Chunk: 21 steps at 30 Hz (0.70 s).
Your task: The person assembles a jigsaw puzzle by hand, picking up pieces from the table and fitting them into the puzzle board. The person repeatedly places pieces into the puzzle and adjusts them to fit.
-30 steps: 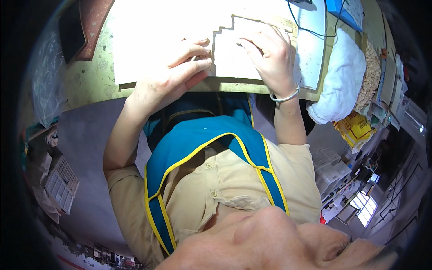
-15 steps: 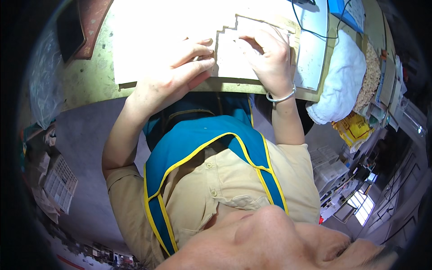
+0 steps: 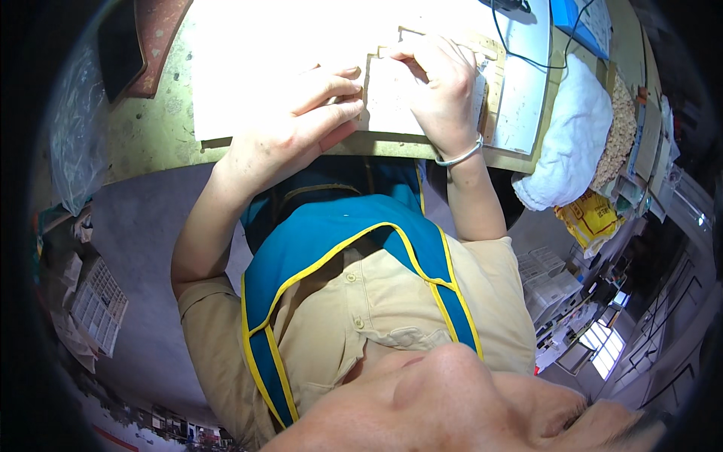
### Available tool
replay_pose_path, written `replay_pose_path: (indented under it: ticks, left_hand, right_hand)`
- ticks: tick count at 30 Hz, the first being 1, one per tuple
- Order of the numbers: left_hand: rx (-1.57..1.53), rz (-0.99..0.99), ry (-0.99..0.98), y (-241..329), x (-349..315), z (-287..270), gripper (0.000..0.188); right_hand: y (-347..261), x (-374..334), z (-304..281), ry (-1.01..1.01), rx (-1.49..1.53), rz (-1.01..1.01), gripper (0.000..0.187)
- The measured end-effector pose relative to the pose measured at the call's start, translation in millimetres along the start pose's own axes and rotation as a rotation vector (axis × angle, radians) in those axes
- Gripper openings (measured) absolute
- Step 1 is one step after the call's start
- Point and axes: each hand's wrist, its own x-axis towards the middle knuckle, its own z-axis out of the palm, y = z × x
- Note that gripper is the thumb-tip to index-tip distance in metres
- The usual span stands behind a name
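Note:
A white sheet or board lies under strong glare on the worktable, and much of its detail is washed out. On it is a flat tray with pale wooden edging (image 3: 493,94), light inside and with small dark specks. My left hand (image 3: 305,113) rests at the tray's left side, its fingers loosely bent and apart, with nothing visible in them. Over the tray, my right hand (image 3: 446,87) has thumb and forefinger pinched together near a short pale strip at the upper left. Whatever is between those fingertips is too small and bright to make out.
A white cloth (image 3: 568,135) lies right of the sheet, beside a tan granular-looking mass (image 3: 617,124). Farther up are a blue box (image 3: 580,22) and a black cable (image 3: 520,56). A dark flat panel (image 3: 120,49) and clear plastic (image 3: 75,135) are at left.
My right hand has shifted left and its fingertips slightly farther away, showing more of the tray's right edging. My left hand has stayed nearly in place.

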Motion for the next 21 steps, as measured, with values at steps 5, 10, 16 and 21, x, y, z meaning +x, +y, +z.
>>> replay_pose_path:
  ticks: [5, 10, 16, 21]
  left_hand:
    - [0.000, -0.008, -0.001, 2, 1, -2, 0.031]
    - [-0.003, -0.005, 0.002, 3, 2, -3, 0.030]
    - [-0.015, 0.022, 0.018, 2, 5, -3, 0.030]
    - [0.022, 0.013, 0.003, 4, 4, -2, 0.032]
  right_hand:
    - [-2, 3, 1, -0.010, -0.006, 0.014, 0.010]
    - [-1, 2, 5, 0.023, -0.072, -0.015, 0.011]
    - [2, 3, -5, 0.065, -0.080, -0.092, 0.013]
    - [27, -22, -57, 0.195, -0.109, 0.080, 0.015]
